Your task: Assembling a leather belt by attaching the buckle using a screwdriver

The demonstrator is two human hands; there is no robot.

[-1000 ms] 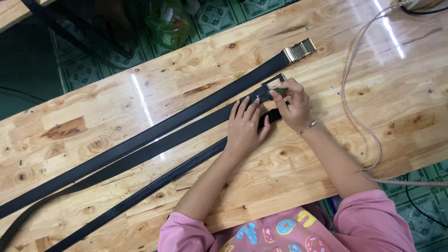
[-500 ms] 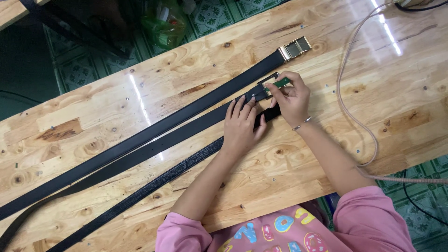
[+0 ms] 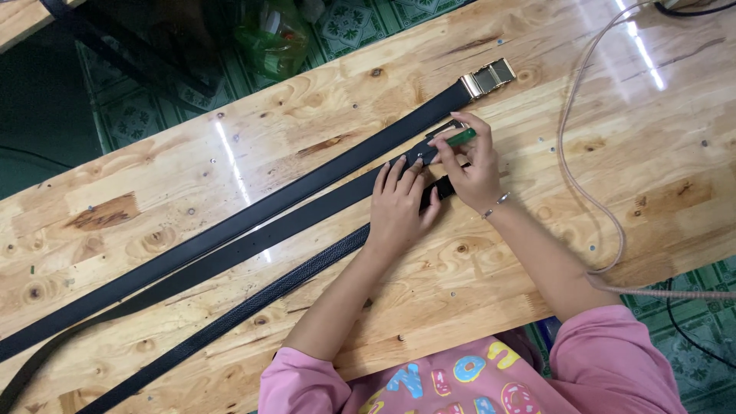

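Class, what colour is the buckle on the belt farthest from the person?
Gold, a shiny metal buckle on the black belt, seen in the head view.

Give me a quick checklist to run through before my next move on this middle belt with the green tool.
1. Left hand pressing the middle belt flat: ok.
2. Right hand has a grip on the green tool: ok.
3. Tool tip seated at the belt end: cannot tell, fingers hide it.
4. Belt with gold buckle lies apart from the hands: ok.
5. Beige cable off the belts: ok.
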